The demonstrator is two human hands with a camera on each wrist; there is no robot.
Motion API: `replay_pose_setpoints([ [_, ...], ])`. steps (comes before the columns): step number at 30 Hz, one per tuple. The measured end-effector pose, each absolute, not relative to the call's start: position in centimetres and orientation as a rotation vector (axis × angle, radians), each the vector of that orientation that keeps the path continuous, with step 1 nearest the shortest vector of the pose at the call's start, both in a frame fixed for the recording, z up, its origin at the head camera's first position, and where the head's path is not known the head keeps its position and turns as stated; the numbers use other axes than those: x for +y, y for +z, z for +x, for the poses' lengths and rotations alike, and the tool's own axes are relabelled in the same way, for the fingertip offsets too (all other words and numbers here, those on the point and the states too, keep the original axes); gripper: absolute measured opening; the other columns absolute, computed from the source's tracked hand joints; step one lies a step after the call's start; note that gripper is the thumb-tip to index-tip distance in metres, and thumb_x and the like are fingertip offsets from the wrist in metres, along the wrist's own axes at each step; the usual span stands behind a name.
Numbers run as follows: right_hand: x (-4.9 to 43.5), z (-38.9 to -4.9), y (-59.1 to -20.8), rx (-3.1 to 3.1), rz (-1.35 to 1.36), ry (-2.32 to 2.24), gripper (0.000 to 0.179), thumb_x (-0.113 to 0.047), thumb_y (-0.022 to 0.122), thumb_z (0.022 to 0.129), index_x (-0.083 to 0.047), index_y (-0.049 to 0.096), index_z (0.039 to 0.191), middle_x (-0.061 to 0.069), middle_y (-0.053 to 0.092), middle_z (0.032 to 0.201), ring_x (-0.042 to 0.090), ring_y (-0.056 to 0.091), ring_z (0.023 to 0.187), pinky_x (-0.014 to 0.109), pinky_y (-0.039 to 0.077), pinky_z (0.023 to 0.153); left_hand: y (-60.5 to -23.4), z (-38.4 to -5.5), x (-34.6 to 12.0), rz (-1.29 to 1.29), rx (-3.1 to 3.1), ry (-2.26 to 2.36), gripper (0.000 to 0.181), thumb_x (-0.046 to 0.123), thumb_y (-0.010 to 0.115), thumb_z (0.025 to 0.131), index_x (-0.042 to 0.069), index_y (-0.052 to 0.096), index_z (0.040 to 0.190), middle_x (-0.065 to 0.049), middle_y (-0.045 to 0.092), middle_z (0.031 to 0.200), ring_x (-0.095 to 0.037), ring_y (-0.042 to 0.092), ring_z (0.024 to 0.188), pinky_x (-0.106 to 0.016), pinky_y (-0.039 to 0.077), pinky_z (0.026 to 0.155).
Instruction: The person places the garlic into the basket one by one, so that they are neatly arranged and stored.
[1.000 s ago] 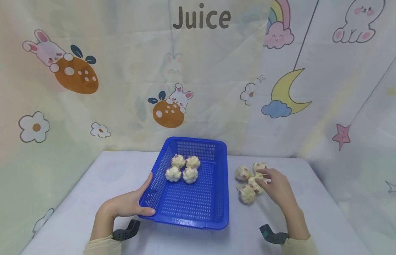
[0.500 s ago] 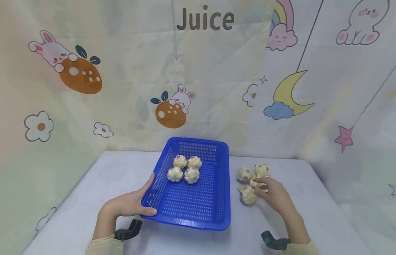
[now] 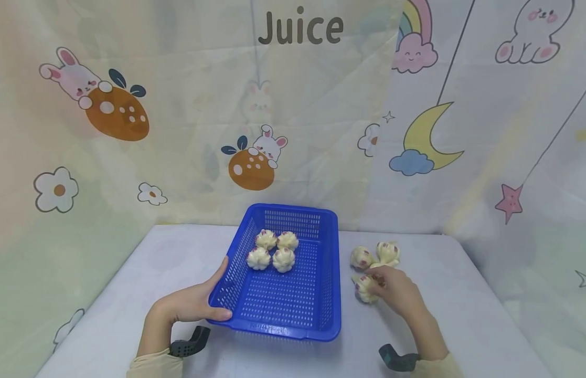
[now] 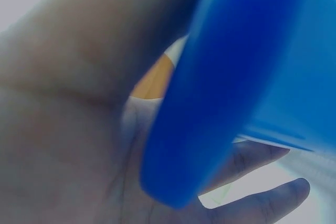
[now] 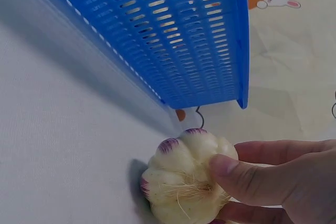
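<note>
Got my left hand (image 3: 193,302) spread wide, hanging onto the blue basket (image 3: 274,329) by its near-left corner, while my right hand (image 3: 397,287) pinches a garlic bulb (image 3: 364,290) with thumb and fingers, just right of the basket.

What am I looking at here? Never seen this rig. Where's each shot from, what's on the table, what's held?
No robot: these are a person's two bare hands. The wide picture comes from a camera worn on the head, looking forward and down. The other two come from wrist cameras; the black, angled plastic piece at the left wrist is probably part of that gear.

On the white, cloth-like tabletop stands a blue, rectangular, slotted plastic basket with four cream-white, purple-streaked, round garlic bulbs inside. The left hand holds its near left corner; the left wrist picture is mostly blurred blue rim. The right hand grips another garlic bulb outside, with more beside it.
</note>
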State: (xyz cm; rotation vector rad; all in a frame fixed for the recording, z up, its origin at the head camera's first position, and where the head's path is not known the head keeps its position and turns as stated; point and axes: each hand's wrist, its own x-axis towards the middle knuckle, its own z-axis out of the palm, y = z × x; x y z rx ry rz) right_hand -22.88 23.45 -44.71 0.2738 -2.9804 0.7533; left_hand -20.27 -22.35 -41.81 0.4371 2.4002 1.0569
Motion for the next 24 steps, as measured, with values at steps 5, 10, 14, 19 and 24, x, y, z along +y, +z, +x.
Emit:
replay_pose_setpoints([
  [5, 23.1, -23.0, -44.9, -2.956, 0.295, 0.754, 0.029, -0.013, 0.076, 0.077, -0.015, 0.070, 0.105, 0.004, 0.070, 0.097, 0.023, 0.064, 0.089, 0.044, 0.051, 0.070, -41.9, -20.2, -22.3, 0.436, 2.409, 1.057, 0.121, 0.045, 0.073, 0.079, 0.025, -0.025, 0.148, -0.018, -0.007, 0.159, -0.045, 0.013, 0.144, -0.063, 0.025, 0.109],
  [10, 22.8, -22.9, -45.1, -2.941, 0.330, 0.767, 0.030, -0.011, 0.077, 0.075, -0.014, 0.069, 0.104, 0.006, 0.070, 0.101, 0.027, 0.065, 0.094, 0.048, 0.052, 0.076, -41.8, -20.2, -22.3, 0.430, 2.416, 1.053, 0.122, 0.047, 0.073, 0.078, 0.024, -0.024, 0.148, -0.019, -0.006, 0.159, -0.045, 0.015, 0.143, -0.063, 0.025, 0.109],
  [14, 22.6, -22.9, -45.2, -2.939, 0.350, 0.762, 0.035, -0.009, 0.079, 0.072, -0.013, 0.069, 0.105, 0.006, 0.070, 0.102, 0.027, 0.065, 0.096, 0.047, 0.052, 0.081, -41.7, -20.1, -22.3, 0.431, 2.416, 1.050, 0.122, 0.047, 0.072, 0.078, 0.023, -0.025, 0.148, -0.019, -0.006, 0.159, -0.045, 0.014, 0.144, -0.063, 0.025, 0.109],
  [19, 22.3, -23.0, -45.3, -2.954, 0.369, 0.727, 0.040, -0.007, 0.080, 0.069, -0.011, 0.068, 0.107, 0.004, 0.068, 0.098, 0.024, 0.063, 0.093, 0.045, 0.052, 0.081, -41.6, -20.1, -22.2, 0.426, 2.419, 1.049, 0.122, 0.048, 0.072, 0.078, 0.022, -0.024, 0.149, -0.019, -0.006, 0.159, -0.044, 0.013, 0.144, -0.062, 0.024, 0.110],
  [24, 22.1, -23.1, -45.5, -2.967, 0.364, 0.732, 0.039, -0.007, 0.080, 0.069, -0.011, 0.069, 0.107, 0.001, 0.065, 0.094, 0.020, 0.062, 0.090, 0.043, 0.051, 0.080, -41.4, -19.9, -22.1, 0.420, 2.414, 1.054, 0.122, 0.047, 0.073, 0.078, 0.021, -0.023, 0.149, -0.020, -0.006, 0.159, -0.044, 0.014, 0.144, -0.062, 0.024, 0.110],
])
